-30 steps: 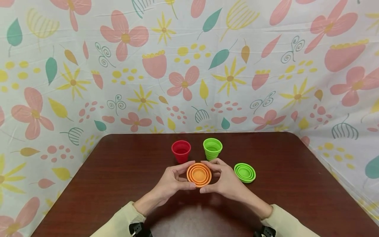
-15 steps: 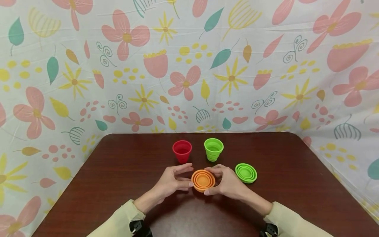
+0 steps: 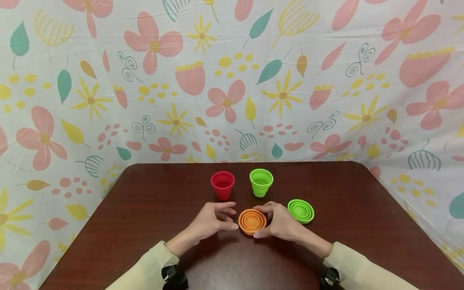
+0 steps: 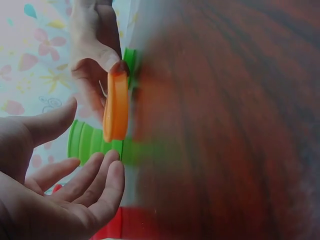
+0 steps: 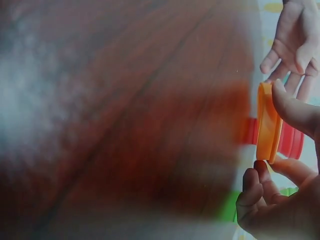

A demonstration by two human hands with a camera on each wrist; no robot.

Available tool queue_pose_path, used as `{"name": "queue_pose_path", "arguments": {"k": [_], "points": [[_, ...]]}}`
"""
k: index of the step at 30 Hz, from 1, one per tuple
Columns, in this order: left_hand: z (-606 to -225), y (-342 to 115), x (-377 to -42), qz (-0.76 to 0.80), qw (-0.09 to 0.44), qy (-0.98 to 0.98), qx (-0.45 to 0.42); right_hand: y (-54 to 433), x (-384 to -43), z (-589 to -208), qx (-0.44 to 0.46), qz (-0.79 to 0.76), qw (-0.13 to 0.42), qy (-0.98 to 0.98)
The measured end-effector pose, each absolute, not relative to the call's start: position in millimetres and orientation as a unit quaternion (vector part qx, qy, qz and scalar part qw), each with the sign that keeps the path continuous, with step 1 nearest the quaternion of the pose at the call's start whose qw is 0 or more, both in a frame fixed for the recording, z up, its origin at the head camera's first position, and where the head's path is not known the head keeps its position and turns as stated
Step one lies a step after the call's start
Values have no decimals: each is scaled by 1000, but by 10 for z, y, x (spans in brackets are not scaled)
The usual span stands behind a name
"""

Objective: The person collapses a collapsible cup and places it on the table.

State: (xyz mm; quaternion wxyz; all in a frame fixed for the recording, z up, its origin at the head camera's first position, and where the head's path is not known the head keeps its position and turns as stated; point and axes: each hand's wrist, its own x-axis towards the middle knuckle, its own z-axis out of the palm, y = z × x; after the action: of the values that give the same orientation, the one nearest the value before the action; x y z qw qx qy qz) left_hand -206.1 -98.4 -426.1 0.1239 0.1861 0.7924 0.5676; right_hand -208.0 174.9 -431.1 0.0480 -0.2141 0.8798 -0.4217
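An orange collapsible cup (image 3: 252,221), folded flat into rings, sits between my two hands. My right hand (image 3: 282,222) pinches its rim between thumb and fingers, as the right wrist view of the orange cup (image 5: 269,122) also shows. To the left of it, my left hand (image 3: 214,220) has its fingers loosely extended, apart from the cup and holding nothing. Behind the hands, a red cup (image 3: 222,186) and an unfolded green cup (image 3: 261,182) stand upright. A flattened green cup (image 3: 301,211) lies just beyond the right hand. Whether the orange cup touches the table is hard to tell.
The dark brown wooden table (image 3: 163,189) reaches back to a flower-printed cloth (image 3: 232,80) hanging behind it. Light sleeves cover both forearms, and black straps are on the wrists.
Both hands held the orange cup raised a second ago. It has since moved down and slightly right in my right hand, while my left hand has let go of it.
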Motion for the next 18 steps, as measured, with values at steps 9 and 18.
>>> {"name": "queue_pose_path", "arguments": {"k": [9, 18], "points": [[-4279, -966, -2092, 554, 120, 801, 191, 1766, -2179, -4325, -241, -402, 54, 882], [-4299, -961, -2120, 547, 117, 805, 196, 1785, -2245, -4292, -261, -386, 78, 881]]}}
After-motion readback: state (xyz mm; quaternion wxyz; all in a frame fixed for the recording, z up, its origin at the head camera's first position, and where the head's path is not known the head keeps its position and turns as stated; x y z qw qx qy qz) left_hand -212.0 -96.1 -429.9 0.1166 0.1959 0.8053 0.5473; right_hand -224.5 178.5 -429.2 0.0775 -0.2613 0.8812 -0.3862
